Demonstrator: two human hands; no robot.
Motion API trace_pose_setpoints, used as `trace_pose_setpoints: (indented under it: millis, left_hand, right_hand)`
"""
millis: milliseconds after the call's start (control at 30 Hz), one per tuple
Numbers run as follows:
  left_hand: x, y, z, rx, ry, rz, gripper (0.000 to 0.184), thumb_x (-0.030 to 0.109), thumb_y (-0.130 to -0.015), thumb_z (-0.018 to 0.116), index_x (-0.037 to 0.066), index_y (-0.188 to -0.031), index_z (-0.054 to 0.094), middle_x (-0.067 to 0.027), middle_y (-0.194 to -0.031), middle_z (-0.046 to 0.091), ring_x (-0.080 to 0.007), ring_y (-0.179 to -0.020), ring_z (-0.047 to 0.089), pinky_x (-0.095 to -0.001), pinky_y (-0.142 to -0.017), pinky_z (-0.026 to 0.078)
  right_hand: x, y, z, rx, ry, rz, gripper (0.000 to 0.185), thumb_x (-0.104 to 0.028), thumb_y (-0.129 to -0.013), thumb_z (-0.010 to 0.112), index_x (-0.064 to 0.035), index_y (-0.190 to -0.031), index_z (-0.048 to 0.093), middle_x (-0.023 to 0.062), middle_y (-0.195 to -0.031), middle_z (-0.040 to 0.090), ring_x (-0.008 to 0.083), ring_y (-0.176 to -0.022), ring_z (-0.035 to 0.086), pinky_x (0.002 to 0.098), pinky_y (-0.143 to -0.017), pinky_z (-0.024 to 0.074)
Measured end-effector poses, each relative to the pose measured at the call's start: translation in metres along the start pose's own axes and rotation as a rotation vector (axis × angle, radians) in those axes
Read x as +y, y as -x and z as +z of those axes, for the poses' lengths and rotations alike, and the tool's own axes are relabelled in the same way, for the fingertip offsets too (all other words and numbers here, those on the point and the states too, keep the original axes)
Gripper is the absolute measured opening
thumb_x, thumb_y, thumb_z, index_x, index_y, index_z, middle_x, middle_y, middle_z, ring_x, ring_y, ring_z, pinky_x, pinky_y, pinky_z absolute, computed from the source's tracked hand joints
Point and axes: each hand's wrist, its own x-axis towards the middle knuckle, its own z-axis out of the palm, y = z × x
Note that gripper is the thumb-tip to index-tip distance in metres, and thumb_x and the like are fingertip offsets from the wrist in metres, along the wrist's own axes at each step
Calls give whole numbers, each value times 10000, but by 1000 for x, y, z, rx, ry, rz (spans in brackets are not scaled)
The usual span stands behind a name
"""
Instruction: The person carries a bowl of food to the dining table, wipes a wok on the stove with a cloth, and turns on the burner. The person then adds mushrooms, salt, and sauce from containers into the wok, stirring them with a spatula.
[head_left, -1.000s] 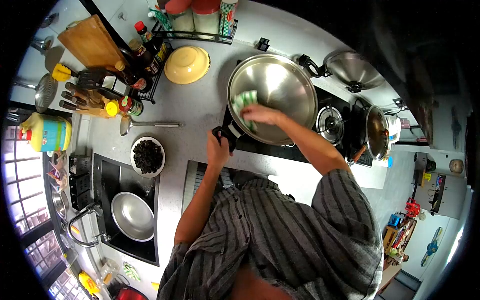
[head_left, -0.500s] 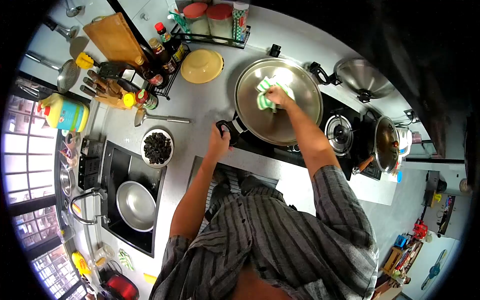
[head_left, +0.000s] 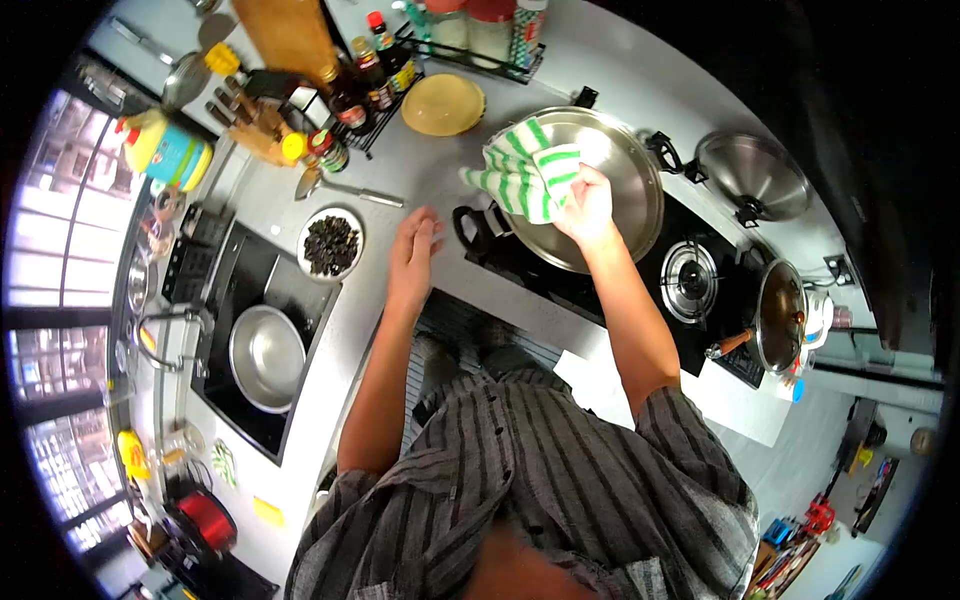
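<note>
A green-and-white striped cloth [head_left: 530,172] is pinched in my right hand [head_left: 586,205], lifted over the near left part of a large steel wok [head_left: 630,185] on the black stove. My left hand [head_left: 412,250] is off the wok's black handle [head_left: 474,228], a little to its left above the counter, with nothing in it and its fingers loosely apart. To the left of that hand, a white plate [head_left: 304,262] holds dark, wrinkled pieces of food. A long-handled ladle [head_left: 350,190] lies behind the plate.
A steel bowl [head_left: 268,358] sits in the black sink [head_left: 232,400] at the left. An upturned yellow bowl [head_left: 443,104] stands by the bottle rack [head_left: 470,58]. Right of the wok are a bare burner [head_left: 690,280] and a lidded pan [head_left: 780,315]. A steel lid [head_left: 752,172] leans on the wall.
My left hand has let go of the wok handle and moved left. My right hand has lifted the cloth out of the wok's inside toward its left rim. The view has shifted.
</note>
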Motion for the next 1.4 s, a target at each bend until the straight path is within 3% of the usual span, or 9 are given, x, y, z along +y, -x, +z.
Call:
trace_pose_setpoints:
  millis: [233,433,633,800,900,1100,1233,1333,1400]
  left_hand:
    - [13,52,-19,-191,334,-339,590,509,-1050,431,69,-1443,449,-133,-1291,613,-250,-1139,628,-407,-961,531]
    - [-46,139,-136,476,526,-166,222,248,-1026,602,48,-1116,627,-80,-895,703,-175,-761,682,-326,-655,574]
    - [-77,283,-340,1110,85,-105,222,217,-1016,592,19,-943,661,-83,-706,678,-168,-576,656,-343,-525,529]
    - [-51,415,-481,1655,-713,-143,654,423,-808,801,-32,-1189,526,-270,-1057,641,-407,-993,641,-467,-885,500]
    - [-77,453,-524,1757,-947,-171,590,392,-829,751,-26,-1187,537,-290,-1120,593,-449,-1079,576,-514,-938,462]
    - [-152,483,-560,1185,-1282,-737,291,212,-771,649,4,-971,682,-210,-951,673,-386,-837,658,-512,-786,517]
    - [-71,404,-470,1283,-1435,215,409,18,-832,615,13,-1240,583,-185,-1211,562,-364,-1109,555,-467,-936,486]
    - [-70,357,-418,720,-1149,388,371,-22,-842,581,-2,-1212,598,-163,-1206,576,-311,-1091,560,-401,-884,519]
    - [-76,328,-358,486,-912,341,401,-80,-832,556,19,-1217,601,-156,-1211,570,-279,-1055,572,-339,-830,527]
  right_hand:
    - [147,31,39,100,426,385,366,-181,-977,487,24,-1267,574,174,-1247,620,286,-1162,598,426,-992,500]
    - [246,60,76,-234,1572,516,474,-48,-989,504,-62,-1458,440,135,-1380,545,245,-1229,564,357,-1013,474]
    - [305,55,49,-16,1487,671,324,-63,-1008,504,-48,-1327,561,107,-1212,649,200,-1105,633,328,-954,497]
    - [377,63,50,-193,1564,781,330,-63,-1000,515,-62,-1327,562,93,-1188,649,189,-1086,631,324,-932,492]
    - [397,74,48,-244,1556,847,336,-58,-994,520,-70,-1326,565,88,-1187,650,190,-1086,630,330,-929,492]
    - [353,134,-18,80,1374,587,254,-104,-1025,566,-27,-1266,589,67,-1087,682,151,-996,663,263,-796,537]
    - [245,187,-107,414,1656,118,172,-170,-903,752,-19,-949,683,23,-785,671,100,-698,620,269,-617,509]
    - [171,219,-136,893,2176,-84,366,-342,-844,817,-11,-803,668,27,-663,634,108,-554,564,303,-524,499]
    - [126,228,-148,1127,2156,-105,420,-405,-782,836,-14,-827,690,105,-760,702,213,-687,664,357,-666,545]
